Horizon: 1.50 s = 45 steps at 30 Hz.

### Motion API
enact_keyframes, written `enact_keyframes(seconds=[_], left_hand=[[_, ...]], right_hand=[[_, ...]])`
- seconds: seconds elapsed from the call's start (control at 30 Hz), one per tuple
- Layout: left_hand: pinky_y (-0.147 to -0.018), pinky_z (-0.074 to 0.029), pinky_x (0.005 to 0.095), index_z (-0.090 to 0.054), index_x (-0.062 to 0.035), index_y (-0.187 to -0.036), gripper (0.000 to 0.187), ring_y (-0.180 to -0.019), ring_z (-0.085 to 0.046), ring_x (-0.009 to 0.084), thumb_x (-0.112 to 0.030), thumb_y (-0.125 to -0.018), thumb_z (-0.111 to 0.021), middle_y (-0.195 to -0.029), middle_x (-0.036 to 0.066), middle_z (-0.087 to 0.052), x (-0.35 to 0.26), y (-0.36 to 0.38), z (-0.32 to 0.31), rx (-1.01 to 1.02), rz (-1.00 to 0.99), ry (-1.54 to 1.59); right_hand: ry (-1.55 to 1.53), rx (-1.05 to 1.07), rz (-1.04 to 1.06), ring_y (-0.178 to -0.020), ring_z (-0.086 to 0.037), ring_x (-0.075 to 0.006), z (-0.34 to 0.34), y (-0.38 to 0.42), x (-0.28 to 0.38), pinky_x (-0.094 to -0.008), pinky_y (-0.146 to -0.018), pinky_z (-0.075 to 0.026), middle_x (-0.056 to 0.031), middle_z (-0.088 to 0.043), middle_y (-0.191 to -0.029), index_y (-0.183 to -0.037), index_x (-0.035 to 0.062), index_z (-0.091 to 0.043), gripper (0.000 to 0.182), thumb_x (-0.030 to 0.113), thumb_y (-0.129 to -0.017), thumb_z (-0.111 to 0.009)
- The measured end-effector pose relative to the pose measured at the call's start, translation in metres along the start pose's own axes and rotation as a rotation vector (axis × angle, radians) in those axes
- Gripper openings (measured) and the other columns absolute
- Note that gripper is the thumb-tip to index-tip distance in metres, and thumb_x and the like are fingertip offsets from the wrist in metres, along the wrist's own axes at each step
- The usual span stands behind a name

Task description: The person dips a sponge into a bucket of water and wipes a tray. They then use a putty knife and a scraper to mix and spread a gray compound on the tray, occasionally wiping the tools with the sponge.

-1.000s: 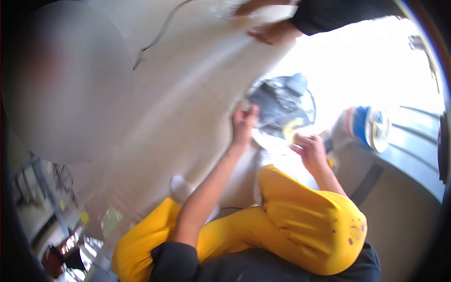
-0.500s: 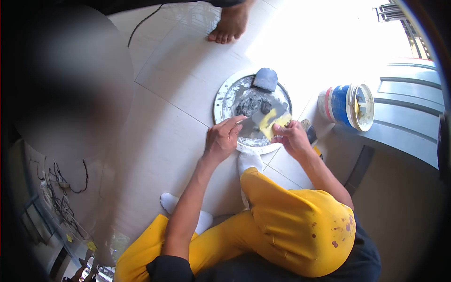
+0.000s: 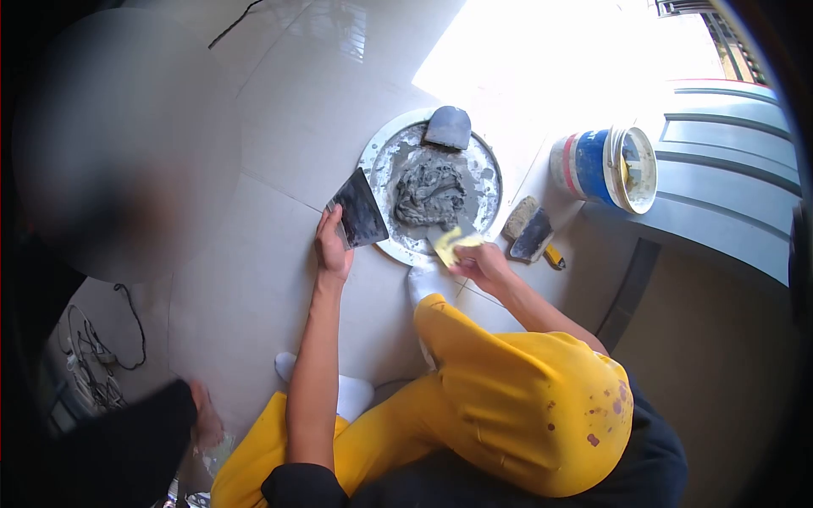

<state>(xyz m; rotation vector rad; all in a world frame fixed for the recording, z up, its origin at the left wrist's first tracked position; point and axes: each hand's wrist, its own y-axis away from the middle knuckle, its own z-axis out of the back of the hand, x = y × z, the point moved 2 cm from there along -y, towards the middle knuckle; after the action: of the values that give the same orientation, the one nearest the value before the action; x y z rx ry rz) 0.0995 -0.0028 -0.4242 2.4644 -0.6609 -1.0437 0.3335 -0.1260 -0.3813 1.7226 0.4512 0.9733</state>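
My left hand [image 3: 333,244] grips a dark, flat scraper [image 3: 362,212] by its edge, tilted beside the left rim of a round tray [image 3: 373,152]. A mound of grey paste [image 3: 430,193] lies in the middle of that tray. At the tray's lower right, my right hand [image 3: 484,264] is closed on a yellow scraper [image 3: 456,246]. Its grey blade points into the tray, at the near edge of the paste. Another dark scraper [image 3: 448,127] with a rounded end rests across the tray's far rim.
A white and blue bucket [image 3: 590,167] lies tilted to the right, its mouth facing right. Nearer, a paste-crusted scraper [image 3: 532,230] and a yellow-handled tool [image 3: 555,257] lie on the tiles. Someone's bare foot [image 3: 205,416] is at lower left, near tangled cables [image 3: 97,356].
My hands have moved apart: the left carries its scraper left of the tray, while the right has lowered over the near rim. The bare foot at the top is gone; one shows lower left.
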Motion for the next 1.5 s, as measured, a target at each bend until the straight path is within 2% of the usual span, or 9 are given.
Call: enact_keyframes(seconds=[0.2, 0.33, 0.4, 0.53, 0.73, 0.8, 0.93, 1.33, 1.5], left_hand=[[-0.096, -0.037, 0.0322, -0.051, -0.0025, -0.114, 0.030, -0.108, -0.051, 0.0165, -0.022, -0.092, -0.044, -0.114, 0.007, -0.056, 0.002, 0.002, -0.002, 0.005, 0.005, -0.009], [-0.095, -0.037, 0.0320, -0.050, -0.0028, -0.115, 0.030, -0.106, -0.052, 0.0162, -0.021, -0.092, -0.044, -0.113, 0.007, -0.056, 0.005, 0.000, 0.002, -0.013, 0.001, 0.016], [-0.095, -0.038, 0.0317, -0.049, -0.0027, -0.115, 0.030, -0.106, -0.052, 0.0161, -0.021, -0.092, -0.044, -0.113, 0.007, -0.055, 0.005, 0.000, 0.005, -0.018, 0.006, 0.013], [-0.095, -0.038, 0.0305, -0.049, -0.0026, -0.116, 0.031, -0.106, -0.051, 0.0154, -0.022, -0.092, -0.045, -0.112, 0.007, -0.055, 0.002, 0.000, -0.001, -0.031, 0.008, -0.038], [-0.094, -0.038, 0.0292, -0.049, -0.0034, -0.116, 0.031, -0.105, -0.052, 0.0148, -0.022, -0.091, -0.047, -0.112, 0.006, -0.055, 0.000, 0.003, -0.003, -0.056, 0.024, -0.019], [-0.094, -0.039, 0.0290, -0.049, -0.0036, -0.116, 0.031, -0.105, -0.052, 0.0147, -0.023, -0.091, -0.047, -0.112, 0.006, -0.055, 0.002, -0.002, -0.001, -0.041, -0.010, -0.032], [-0.093, -0.039, 0.0285, -0.050, -0.0035, -0.116, 0.032, -0.104, -0.052, 0.0142, -0.023, -0.090, -0.048, -0.113, 0.005, -0.055, 0.002, 0.002, 0.001, -0.055, 0.010, -0.044], [-0.092, -0.037, 0.0261, -0.053, -0.0022, -0.108, 0.026, -0.100, -0.051, 0.0126, -0.020, -0.090, -0.050, -0.104, 0.005, -0.058, 0.011, -0.002, 0.009, -0.040, -0.017, 0.039], [-0.093, -0.039, 0.0271, -0.050, 0.0002, -0.115, 0.032, -0.104, -0.051, 0.0143, -0.020, -0.090, -0.049, -0.111, 0.008, -0.056, 0.003, 0.000, 0.003, -0.056, 0.027, 0.016]], right_hand=[[0.196, 0.078, 0.156, -0.057, -0.055, -0.0136, -0.031, -0.017, 0.070, -0.0292, -0.061, -0.057, -0.0095, -0.055, -0.072, -0.091, -0.0084, -0.057, 0.013, -0.001, -0.082, -0.053], [1.219, -0.141, 0.630, -0.063, -0.057, -0.0182, -0.063, 0.017, 0.098, -0.0349, -0.058, -0.051, -0.0146, -0.058, -0.079, -0.089, -0.0031, -0.062, 0.014, 0.003, -0.080, -0.054], [1.699, -0.238, 1.407, -0.077, -0.058, -0.0194, -0.078, 0.017, 0.086, -0.0357, -0.061, -0.051, -0.0185, -0.056, -0.095, -0.085, -0.0006, -0.064, 0.014, 0.003, -0.077, -0.054], [2.427, 0.153, 0.814, -0.092, -0.055, -0.0236, -0.076, 0.016, 0.063, -0.0332, -0.067, -0.054, -0.0084, -0.053, -0.113, -0.087, 0.0064, -0.068, 0.021, 0.004, -0.071, -0.056], [2.483, 0.229, 1.351, -0.087, -0.056, -0.0215, -0.073, 0.007, 0.077, -0.0304, -0.054, -0.051, -0.0049, -0.059, -0.095, -0.085, 0.0105, -0.068, 0.015, 0.010, -0.072, -0.060], [2.415, 0.252, 0.812, -0.089, -0.057, -0.0221, -0.083, 0.006, 0.103, -0.0310, -0.060, -0.054, -0.0043, -0.060, -0.099, -0.086, 0.0115, -0.068, 0.013, 0.011, -0.078, -0.057], [2.428, 0.237, 1.436, -0.080, -0.060, -0.0191, -0.066, -0.004, 0.083, -0.0301, -0.064, -0.053, -0.0033, -0.062, -0.090, -0.084, 0.0114, -0.068, 0.017, 0.005, -0.073, -0.056], [0.347, -0.239, 0.125, -0.064, -0.061, -0.0179, 0.030, -0.010, 0.050, -0.0312, -0.058, -0.054, -0.0126, -0.063, -0.081, -0.088, -0.0053, -0.061, 0.010, 0.001, -0.080, -0.062], [0.690, 0.032, 0.451, -0.068, -0.061, -0.0163, -0.025, -0.013, 0.097, -0.0288, -0.061, -0.051, -0.0113, -0.062, -0.081, -0.088, -0.0045, -0.062, 0.013, 0.006, -0.085, -0.055]])
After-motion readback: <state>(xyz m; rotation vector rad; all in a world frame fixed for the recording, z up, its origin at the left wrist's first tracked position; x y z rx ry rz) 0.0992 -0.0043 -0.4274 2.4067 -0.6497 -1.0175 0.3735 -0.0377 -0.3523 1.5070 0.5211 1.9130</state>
